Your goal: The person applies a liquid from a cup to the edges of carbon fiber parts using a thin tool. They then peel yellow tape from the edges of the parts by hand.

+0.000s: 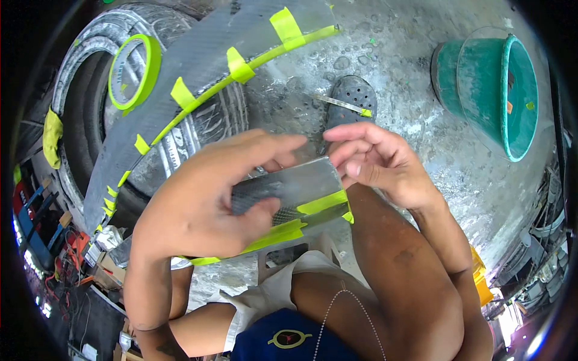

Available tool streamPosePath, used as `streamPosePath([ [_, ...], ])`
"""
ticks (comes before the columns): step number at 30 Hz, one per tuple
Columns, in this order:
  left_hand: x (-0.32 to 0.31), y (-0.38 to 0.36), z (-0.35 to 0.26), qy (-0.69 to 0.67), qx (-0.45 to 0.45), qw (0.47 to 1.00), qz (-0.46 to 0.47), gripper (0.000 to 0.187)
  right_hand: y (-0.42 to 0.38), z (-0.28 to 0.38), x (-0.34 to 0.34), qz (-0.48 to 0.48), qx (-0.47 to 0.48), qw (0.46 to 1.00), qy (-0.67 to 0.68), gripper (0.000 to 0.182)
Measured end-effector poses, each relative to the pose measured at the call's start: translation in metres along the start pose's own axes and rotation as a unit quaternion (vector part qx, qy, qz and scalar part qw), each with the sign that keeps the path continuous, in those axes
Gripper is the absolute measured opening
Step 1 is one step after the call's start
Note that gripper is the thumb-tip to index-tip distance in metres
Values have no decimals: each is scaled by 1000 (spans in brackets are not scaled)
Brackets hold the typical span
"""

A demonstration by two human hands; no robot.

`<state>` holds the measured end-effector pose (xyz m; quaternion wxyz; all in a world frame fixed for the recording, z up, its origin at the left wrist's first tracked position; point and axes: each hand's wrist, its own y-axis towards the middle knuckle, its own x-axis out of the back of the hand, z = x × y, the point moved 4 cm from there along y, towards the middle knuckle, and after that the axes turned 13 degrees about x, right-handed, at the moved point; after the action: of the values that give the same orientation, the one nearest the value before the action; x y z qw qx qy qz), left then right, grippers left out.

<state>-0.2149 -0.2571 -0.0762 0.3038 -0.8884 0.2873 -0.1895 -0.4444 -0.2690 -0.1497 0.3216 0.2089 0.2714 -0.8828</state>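
A dark carbon-patterned panel [313, 180] with yellow-green tape strips [322, 203] along it lies across the lap. My left hand [211, 192] wraps over this panel, thumb on its near side and fingers over the far side. At the panel's right end is my right hand [379, 162], fingers curled and thumb near the fingertips; whether they pinch anything is too small to tell. Beyond the hands, a long curved dark panel [198, 54] carries yellow-green tape along its edge and rests over a tire. A yellow-green tape roll [150, 75] sits on that panel.
Dusty tires [66, 78] stand at the left. A green bucket [469, 78] is on the floor at the upper right. A thin strip [343, 104] with tape on its end lies over a dark clog [355, 90]. Tools and cables [66, 259] clutter the lower left.
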Motion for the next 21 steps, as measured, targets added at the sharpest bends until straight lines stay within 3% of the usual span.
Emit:
streamPosePath([
  [2, 8, -20, -1, 10, -27, 999, -38, 65, 1, 1, 2, -13, -1, 1000, -3, 38],
  [4, 16, -52, 0, 29, -17, 988, -154, 58, 1, 0, 10, -47, 7, 998, -33, 36],
  [7, 18, -112, 17, -124, 81, 941, -303, 38, 1, 4, 16, -75, 22, 995, -59, 33],
  [10, 30, -205, 61, -126, 130, 893, -413, 43, -1, 10, 20, -80, 61, 990, -96, 29],
  [12, 30, -252, 78, -113, 156, 871, -451, 38, -1, 18, 21, -152, 81, 974, -145, 18],
  [16, 35, -347, 101, -78, 261, 844, -461, 43, 4, 44, 21, -148, 158, 957, -194, 18],
  [18, 36, -369, 98, -106, 263, 826, -487, 37, 6, 65, 9, -177, 155, 922, -307, 26],
  [20, 35, -387, 106, -97, 242, 825, -502, 27, 18, 83, -12, -146, 179, 907, -353, 22],
  [21, 36, -390, 105, 1, 227, 831, -508, 27, 25, 97, -42, -109, 227, 857, -451, 18],
])
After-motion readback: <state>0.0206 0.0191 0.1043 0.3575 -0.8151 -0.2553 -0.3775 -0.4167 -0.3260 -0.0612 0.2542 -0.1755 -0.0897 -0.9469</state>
